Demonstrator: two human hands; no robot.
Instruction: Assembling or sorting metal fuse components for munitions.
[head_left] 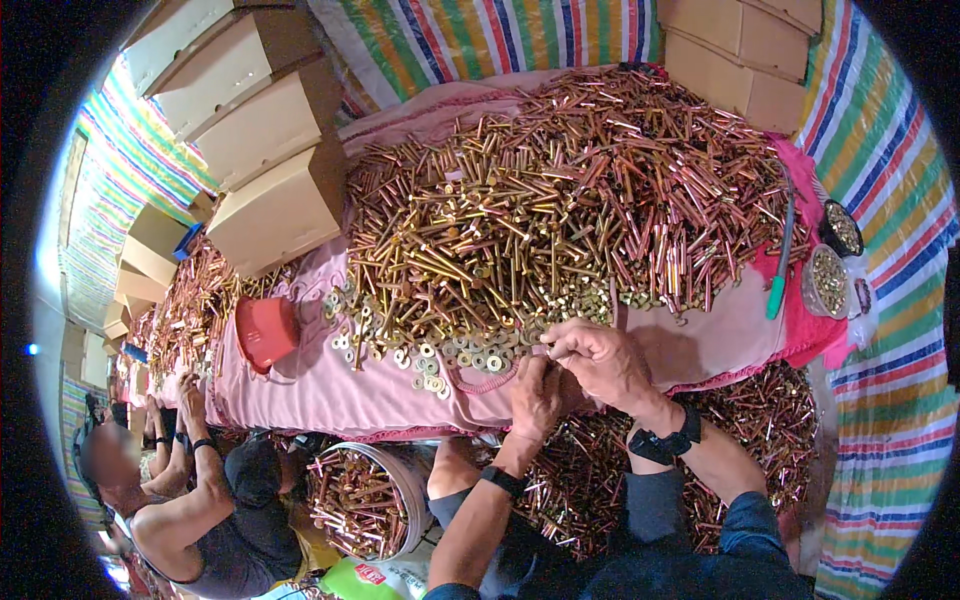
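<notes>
My left hand and my right hand are close together over the near edge of a pink cloth. Both have the fingers pinched; whatever is between them is too small to make out. Just beyond them lies a big heap of long brass-coloured and coppery bolts. Flat washers are scattered to the left of my hands, along the heap's near edge. Small nuts lie in front of the bolts, just past my right hand.
A red plastic tub stands at left, below stacked cardboard boxes. Near my left forearm is a white bucket of bolts; more bolts lie below. A green-handled tool and a clear tub are at right. A co-worker sits at left.
</notes>
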